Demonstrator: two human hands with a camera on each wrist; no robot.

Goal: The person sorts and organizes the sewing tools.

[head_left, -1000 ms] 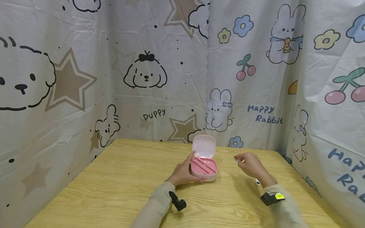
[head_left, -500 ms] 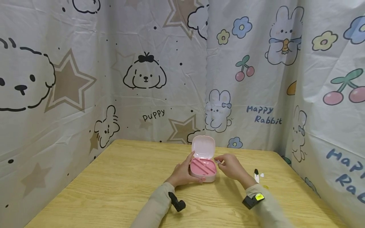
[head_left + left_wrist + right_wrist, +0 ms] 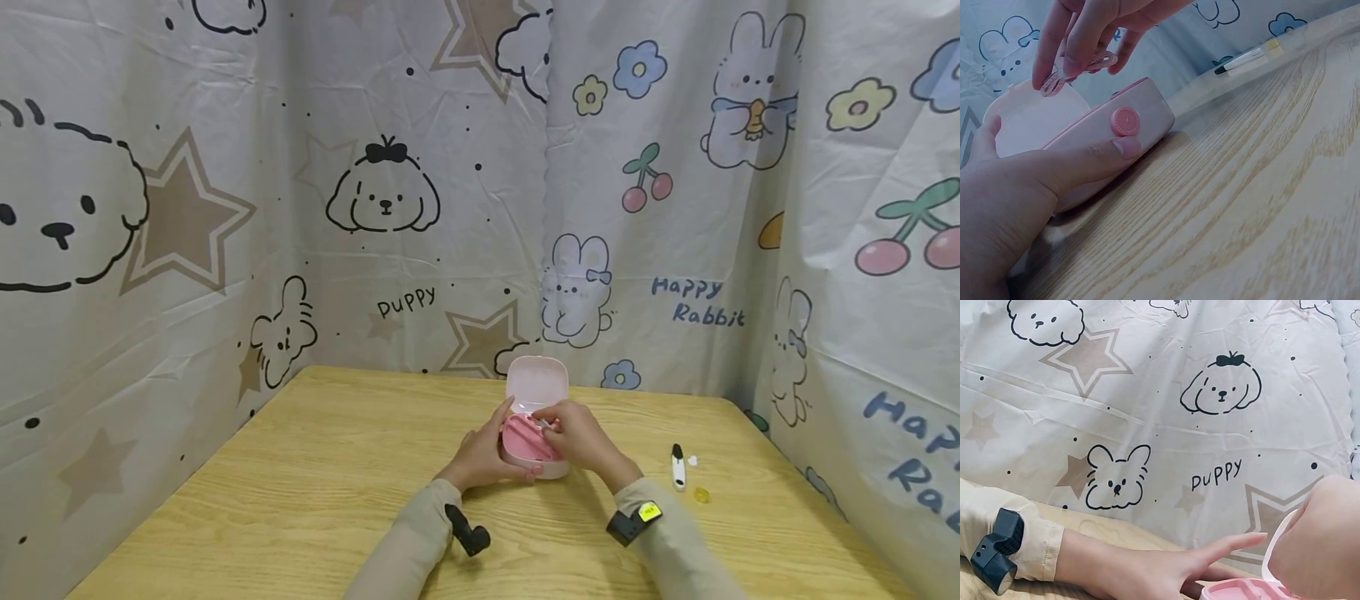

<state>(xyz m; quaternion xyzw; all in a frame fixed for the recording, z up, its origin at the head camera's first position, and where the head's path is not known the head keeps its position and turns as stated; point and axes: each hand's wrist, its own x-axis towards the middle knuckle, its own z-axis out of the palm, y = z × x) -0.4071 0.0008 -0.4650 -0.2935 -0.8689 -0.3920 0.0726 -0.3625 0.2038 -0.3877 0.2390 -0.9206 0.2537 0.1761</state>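
Observation:
A small pink box (image 3: 534, 446) with inner compartments stands on the table, its pale lid (image 3: 537, 382) raised at the back. My left hand (image 3: 480, 454) grips the box from the left; in the left wrist view the thumb lies on its front beside a round pink button (image 3: 1125, 121). Over the open compartments, my right hand (image 3: 581, 433) pinches a small clear, looped item (image 3: 1079, 70), which looks like a coil of transparent strands. Its exact kind is unclear. The right wrist view shows the right hand covering much of the box (image 3: 1241, 589).
Right of the box on the wooden table (image 3: 360, 467) lie a slim white tool with a black tip (image 3: 678, 467), a tiny white piece (image 3: 692, 460) and a small yellow round thing (image 3: 701, 495). Printed curtains (image 3: 405, 275) enclose the table's back and sides.
My right hand has moved left from beside the box to above its compartments, carrying the small clear item. The things on the right have come into view. My left hand stays on the box.

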